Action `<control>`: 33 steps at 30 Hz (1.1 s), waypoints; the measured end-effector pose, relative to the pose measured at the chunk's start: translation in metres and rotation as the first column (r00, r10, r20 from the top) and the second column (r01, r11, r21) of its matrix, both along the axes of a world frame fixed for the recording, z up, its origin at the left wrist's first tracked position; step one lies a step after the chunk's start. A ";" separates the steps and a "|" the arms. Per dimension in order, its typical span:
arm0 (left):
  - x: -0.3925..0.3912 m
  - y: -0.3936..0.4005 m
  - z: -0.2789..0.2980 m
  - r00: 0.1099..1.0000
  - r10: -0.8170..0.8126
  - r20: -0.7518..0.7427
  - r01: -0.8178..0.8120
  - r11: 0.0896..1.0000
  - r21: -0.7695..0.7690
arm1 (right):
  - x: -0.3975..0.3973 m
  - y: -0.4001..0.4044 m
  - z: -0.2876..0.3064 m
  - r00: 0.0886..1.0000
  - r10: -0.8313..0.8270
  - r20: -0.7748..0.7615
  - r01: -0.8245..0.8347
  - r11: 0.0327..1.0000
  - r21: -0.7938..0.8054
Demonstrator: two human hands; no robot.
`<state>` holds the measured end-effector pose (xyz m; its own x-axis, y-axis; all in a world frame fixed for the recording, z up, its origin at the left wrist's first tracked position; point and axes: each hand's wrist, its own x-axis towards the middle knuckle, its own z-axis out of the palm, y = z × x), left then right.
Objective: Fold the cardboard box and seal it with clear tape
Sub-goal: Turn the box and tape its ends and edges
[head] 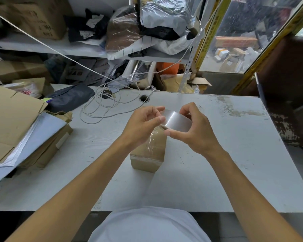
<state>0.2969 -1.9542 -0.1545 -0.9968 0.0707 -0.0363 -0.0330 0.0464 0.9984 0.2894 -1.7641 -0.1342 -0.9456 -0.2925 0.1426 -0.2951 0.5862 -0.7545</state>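
Observation:
A small brown cardboard box (148, 154) stands folded on the white table (217, 163), straight in front of me. A strip of clear tape (153, 140) runs from its top up to a roll of clear tape (177, 122). My right hand (196, 130) grips the roll above the box, thumb under it and fingers over it. My left hand (143, 124) is just left of the roll, with its thumb and fingertips at the roll's left edge, where the tape leaves it. The box's far end is hidden behind both hands.
A stack of flat cardboard and grey mailer bags (23, 133) fills the table's left side. A coiled white cable (103, 103) lies behind the hands near a round cable hole (144, 98). Cluttered shelves (59, 46) stand beyond the table. A dark chair (287, 109) is at the right.

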 end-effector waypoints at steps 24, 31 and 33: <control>0.003 0.000 0.000 0.983 -0.118 -0.138 0.142 0.973 0.180 | -0.016 0.009 -0.026 0.717 0.473 0.513 0.017 0.723 -0.690; 0.004 -0.007 0.001 0.998 0.036 -0.054 -0.042 0.993 -0.112 | -0.013 0.020 0.007 0.918 0.260 0.300 -0.112 0.895 -0.433; 0.004 -0.006 0.005 1.000 0.024 0.010 -0.024 0.998 -0.051 | -0.011 0.020 0.009 0.938 0.219 0.270 -0.100 0.913 -0.395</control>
<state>0.3008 -1.9603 -0.1492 -0.9978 0.0444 -0.0495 -0.0450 0.0961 0.9944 0.2785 -1.7439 -0.1255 -0.9049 -0.4253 -0.0146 -0.0839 0.2119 -0.9737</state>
